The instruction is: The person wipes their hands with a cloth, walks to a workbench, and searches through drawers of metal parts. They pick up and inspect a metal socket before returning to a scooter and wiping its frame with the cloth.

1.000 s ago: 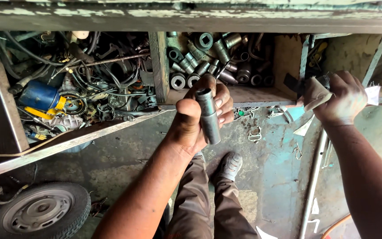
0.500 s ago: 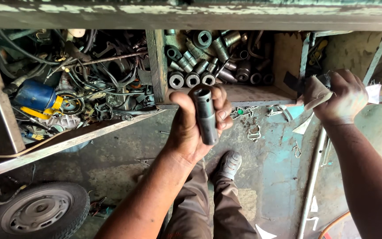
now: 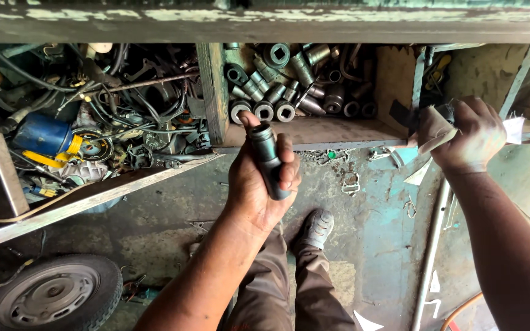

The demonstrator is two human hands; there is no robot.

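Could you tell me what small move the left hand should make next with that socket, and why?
Probably turn the socket to look into its open upper end. The left hand holds it upright just below the compartment of similar sockets, apparently comparing sizes, while the right hand grips a dark tool and rag off to the side.

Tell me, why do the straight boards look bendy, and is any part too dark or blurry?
Head view: the wide lens bows the top beam and shelf edges; the tangled parts compartment sits in shadow, while the floor is brighter; the left hand and its dark socket look sharp; the right hand too, with mild softness toward the corners.
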